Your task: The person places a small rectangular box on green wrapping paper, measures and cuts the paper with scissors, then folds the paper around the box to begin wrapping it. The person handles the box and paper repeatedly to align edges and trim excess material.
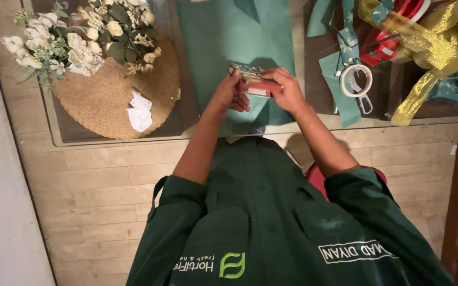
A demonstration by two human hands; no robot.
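Both hands are meeting over the green paper sheet (223,37) on the counter (107,139). I am seeing my left hand (232,95) and right hand (287,91) pinching a small patterned card with a red strip (254,79), which is sitting between their fingertips.

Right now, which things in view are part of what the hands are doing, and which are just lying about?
In use:
- left hand and right hand, both on a small patterned card-like item with a red piece
- green wrapping sheet beneath them

Lying about:
- white flower bouquet
- woven mat
- tape roll
- gold ribbon
- red tape dispenser
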